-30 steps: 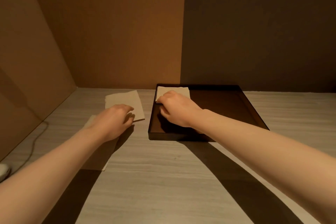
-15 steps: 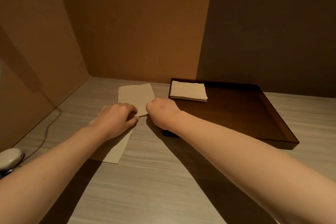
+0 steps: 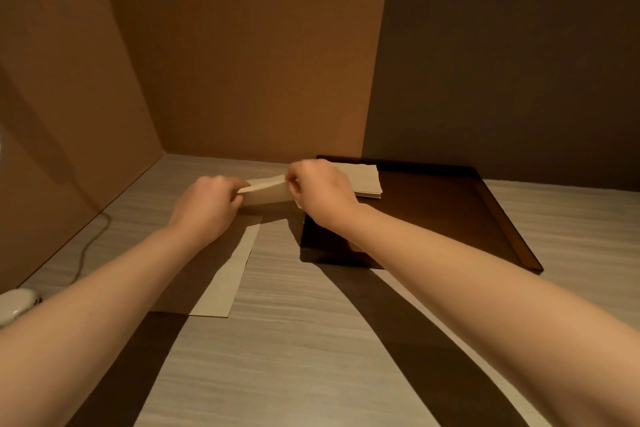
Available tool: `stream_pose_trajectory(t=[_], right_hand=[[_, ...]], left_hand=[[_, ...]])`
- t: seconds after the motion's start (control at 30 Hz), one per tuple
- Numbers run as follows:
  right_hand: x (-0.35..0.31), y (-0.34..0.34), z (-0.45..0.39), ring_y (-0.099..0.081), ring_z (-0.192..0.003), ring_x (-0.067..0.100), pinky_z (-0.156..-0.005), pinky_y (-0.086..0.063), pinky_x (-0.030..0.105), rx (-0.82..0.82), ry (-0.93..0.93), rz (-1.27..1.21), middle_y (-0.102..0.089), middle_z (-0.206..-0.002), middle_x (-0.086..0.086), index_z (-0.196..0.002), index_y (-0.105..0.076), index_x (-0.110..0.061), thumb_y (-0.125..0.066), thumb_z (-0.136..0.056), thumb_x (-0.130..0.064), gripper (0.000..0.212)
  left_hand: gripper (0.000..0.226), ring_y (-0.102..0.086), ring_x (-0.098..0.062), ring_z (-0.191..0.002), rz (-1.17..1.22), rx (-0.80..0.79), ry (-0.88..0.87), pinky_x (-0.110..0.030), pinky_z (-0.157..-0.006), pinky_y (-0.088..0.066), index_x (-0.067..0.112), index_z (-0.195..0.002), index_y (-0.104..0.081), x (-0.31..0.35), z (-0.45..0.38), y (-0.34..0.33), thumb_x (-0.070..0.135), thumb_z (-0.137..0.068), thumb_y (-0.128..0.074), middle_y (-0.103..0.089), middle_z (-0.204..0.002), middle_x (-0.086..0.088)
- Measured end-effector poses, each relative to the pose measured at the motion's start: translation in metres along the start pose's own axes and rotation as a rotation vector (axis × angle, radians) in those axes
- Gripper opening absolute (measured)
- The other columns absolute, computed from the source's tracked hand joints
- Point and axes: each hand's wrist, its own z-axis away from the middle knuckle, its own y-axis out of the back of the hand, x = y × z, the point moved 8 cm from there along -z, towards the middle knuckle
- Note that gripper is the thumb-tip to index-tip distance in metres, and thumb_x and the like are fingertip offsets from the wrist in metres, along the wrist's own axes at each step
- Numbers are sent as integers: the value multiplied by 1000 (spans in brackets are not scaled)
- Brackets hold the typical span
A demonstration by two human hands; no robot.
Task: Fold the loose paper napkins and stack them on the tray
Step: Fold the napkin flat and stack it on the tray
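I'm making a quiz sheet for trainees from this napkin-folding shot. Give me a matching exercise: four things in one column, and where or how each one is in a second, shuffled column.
Things:
1. napkin between the hands
2. folded stack
3. loose napkin
4. white object

States:
A. flat on the table, partly under the left forearm
B. at the picture's left edge, beside a cable
C. in the tray's far left corner
D. lifted, in the grip of the left hand and the right hand

Pairs: 1-D, 2-C, 3-A, 4-B
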Motion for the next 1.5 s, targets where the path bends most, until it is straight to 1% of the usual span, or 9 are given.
stream_pose_trajectory(t=[0.23,0.47,0.6,0.77,0.9,1.03,1.2,1.3,1.5], right_hand=[[-5,81,51,-60,-94,12,-80,-54,31,154,7,-269,-68,-102,0,-109,-68,-15,-57,-97,-18,17],[1,110,166,-59,-101,8,-87,-55,31,110,-4,-233,-65,-112,-4,-114,-66,-22,-62,-93,-19,22],[7,108,230,-59,-104,6,-90,-53,29,94,-23,-238,-67,-111,-5,-111,-69,-20,-63,-92,-16,20],[16,91,311,-57,-107,3,-93,-50,25,18,-61,-239,-66,-112,-8,-110,-69,-22,-62,-93,-17,20],[15,80,358,-54,-112,0,-96,-47,21,-29,-51,-255,-65,-116,-11,-111,-68,-24,-60,-92,-20,20],[11,77,389,-48,-118,-5,-98,-41,14,-72,-32,-260,-63,-119,-15,-111,-66,-26,-54,-91,-31,24],[9,76,412,-40,-125,-7,-101,-34,7,-111,-10,-199,-55,-130,-17,-131,-55,-28,-58,-94,-33,38],[9,74,421,-28,-136,-9,-111,-28,17,-168,8,-167,-46,-142,-19,-141,-45,-32,-52,-96,-42,47],[2,64,440,-6,-145,-4,-116,-3,18,-310,136,3,-17,-158,-18,-152,-25,-32,-44,-94,-57,66]], left_hand=[[37,-60,-21,-107,158,157,-80,-45,-88,-53,23,-127,-60,46,30,55,11,-93,-56,-67,-118,0],[45,-57,-16,-113,191,49,-205,-36,-95,-48,27,-130,-56,103,120,52,8,-90,-59,-64,-123,3],[49,-53,-15,-121,174,10,-296,-34,-107,-36,27,-129,-57,129,179,35,5,-86,-64,-61,-128,6],[52,-53,-10,-122,193,-103,-412,-28,-109,-22,28,-126,-59,151,246,3,5,-81,-69,-61,-128,8],[54,-34,2,-132,181,-213,-431,-22,-113,-11,40,-135,-45,163,287,-10,21,-88,-64,-43,-141,19],[48,-12,13,-129,202,-232,-440,-4,-103,7,37,-140,-41,169,309,-10,27,-95,-53,-29,-142,26],[41,-14,13,-134,262,-273,-518,-10,-111,-3,36,-135,-50,176,334,-10,25,-96,-53,-36,-144,24],[40,-16,13,-136,270,-289,-574,-16,-115,-6,37,-133,-52,179,346,-11,26,-95,-54,-37,-143,25],[55,-24,6,-136,212,-309,-652,-18,-114,-10,33,-133,-54,177,356,-12,15,-83,-67,-41,-142,21]])
